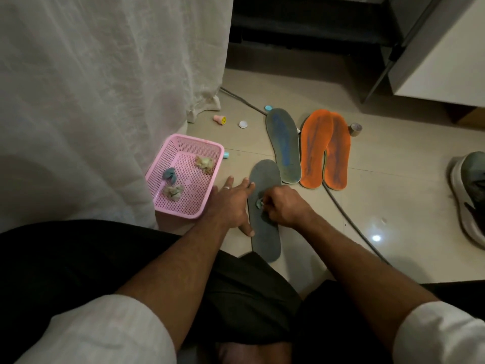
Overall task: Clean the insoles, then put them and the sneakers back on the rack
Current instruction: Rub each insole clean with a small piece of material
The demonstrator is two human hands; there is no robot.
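We've got the flat dark grey foam insole (264, 206) lying lengthwise on the pale glossy tile floor (380, 200) right in front of us; our left hand (231, 203) lies flat with fingers spread, pressing its left edge, while our right hand (284, 206) pinches a small crumpled teal wipe (259, 203) against its middle; beyond sit a grey-and-blue insole (283, 145) and two orange insoles (325, 151); a grey sneaker (469, 195) is at far right; the pink plastic mesh basket (183, 148) holds used wads; no readable writing anywhere.

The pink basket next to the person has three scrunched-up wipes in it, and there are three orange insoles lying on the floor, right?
Almost. The head view shows two orange insoles on the floor, not three; the third one beside them is grey with blue. The pink basket does hold three scrunched-up wipes.
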